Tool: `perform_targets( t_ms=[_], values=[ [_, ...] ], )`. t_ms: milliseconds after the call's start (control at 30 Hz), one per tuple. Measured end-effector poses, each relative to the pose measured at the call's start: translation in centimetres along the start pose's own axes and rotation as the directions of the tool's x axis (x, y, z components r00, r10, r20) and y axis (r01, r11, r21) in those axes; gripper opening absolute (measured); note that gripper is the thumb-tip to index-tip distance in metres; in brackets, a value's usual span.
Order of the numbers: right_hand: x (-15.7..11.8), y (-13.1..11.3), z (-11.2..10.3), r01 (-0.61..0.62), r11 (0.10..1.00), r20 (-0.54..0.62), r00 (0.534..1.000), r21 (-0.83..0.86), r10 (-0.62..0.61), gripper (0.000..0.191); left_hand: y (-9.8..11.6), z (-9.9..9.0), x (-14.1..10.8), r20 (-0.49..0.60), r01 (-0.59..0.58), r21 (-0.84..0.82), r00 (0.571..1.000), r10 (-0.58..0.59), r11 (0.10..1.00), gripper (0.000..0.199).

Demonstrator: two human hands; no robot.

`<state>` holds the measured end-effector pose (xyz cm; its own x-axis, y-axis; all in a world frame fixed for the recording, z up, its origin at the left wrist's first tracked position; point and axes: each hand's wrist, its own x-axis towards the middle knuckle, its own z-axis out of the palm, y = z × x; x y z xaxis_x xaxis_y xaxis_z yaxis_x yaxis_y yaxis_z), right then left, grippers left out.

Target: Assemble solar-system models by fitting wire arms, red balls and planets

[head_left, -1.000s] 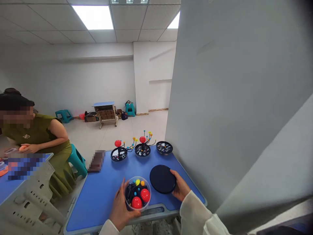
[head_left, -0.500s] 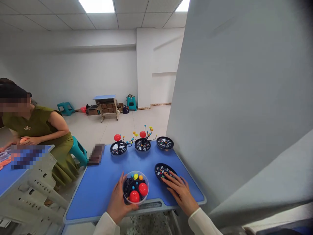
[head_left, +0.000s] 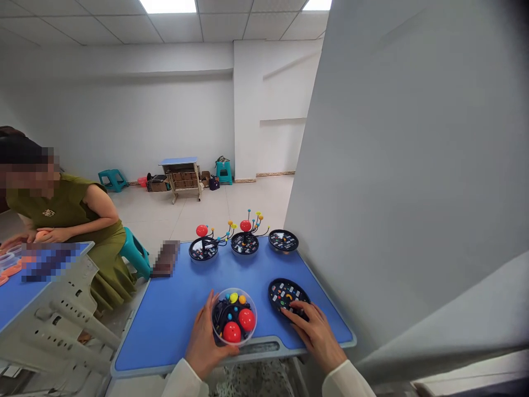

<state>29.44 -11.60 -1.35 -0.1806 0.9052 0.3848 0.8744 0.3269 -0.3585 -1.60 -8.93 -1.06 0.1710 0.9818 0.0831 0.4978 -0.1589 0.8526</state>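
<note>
A clear round tub (head_left: 234, 317) filled with red balls, small yellow, orange and blue balls and black parts stands at the near edge of the blue table. My left hand (head_left: 205, 335) is wrapped round its left side. To the right, my right hand (head_left: 316, 331) rests its fingertips on the near part of a black round disc (head_left: 288, 298) with small printed pieces; its fingers are slightly bent and apart. Whether they pinch a small piece is hidden.
Along the far table edge stand two black-based models with red balls (head_left: 203, 248) (head_left: 245, 242) and a black dish (head_left: 283, 241). A blurred dark object (head_left: 166, 258) lies at the far left corner. A wall rises on the right; a person (head_left: 78, 215) sits left.
My right hand has drawn back toward the near side of the disc, uncovering more of it. My left hand still holds the tub. The whole view has shifted slightly.
</note>
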Motion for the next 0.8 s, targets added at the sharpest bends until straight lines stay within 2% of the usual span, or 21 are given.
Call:
perform_targets(
  t_ms=[100,233,367,467,600,700,800],
  values=[
    [-0.2,-0.1,0.0,0.105,0.994,-0.073,0.992,-0.026,-0.107,0.032,0.3,-0.2,0.1,0.039,0.036,-0.012,0.999,-0.036,0.999,0.127],
    [0.1,-0.7,0.1,0.226,0.973,-0.063,0.972,-0.045,-0.228,0.032,0.7,-0.7,0.2,0.045,0.065,-0.095,0.997,-0.061,0.993,0.129],
    [1.5,-1.3,1.1,0.226,0.974,-0.009,0.974,0.012,-0.226,0.034,1.0,-1.4,-0.4,0.036,0.005,-0.169,0.999,0.001,0.986,0.13],
    [3.6,-2.1,2.8,0.221,0.969,0.056,0.972,0.11,-0.228,0.035,1.3,-2.1,-1.5,0.023,-0.051,-0.19,0.998,0.056,0.981,0.128],
    [6.5,-5.0,5.5,0.263,0.917,0.16,0.934,0.3,-0.321,0.035,1.3,-3.0,-3.4,0.024,-0.105,-0.252,0.993,0.114,0.962,0.126],
    [7.5,-7.9,6.3,0.277,0.853,0.185,0.902,0.442,-0.389,0.031,1.0,-3.6,-4.6,0.03,-0.113,-0.249,0.992,0.125,0.962,0.126],
    [7.3,-9.7,5.6,0.213,0.803,0.146,0.927,0.557,-0.347,0.034,0.8,-4.1,-5.3,-0.007,-0.103,-0.173,0.995,0.103,0.979,0.126]
  ],
)
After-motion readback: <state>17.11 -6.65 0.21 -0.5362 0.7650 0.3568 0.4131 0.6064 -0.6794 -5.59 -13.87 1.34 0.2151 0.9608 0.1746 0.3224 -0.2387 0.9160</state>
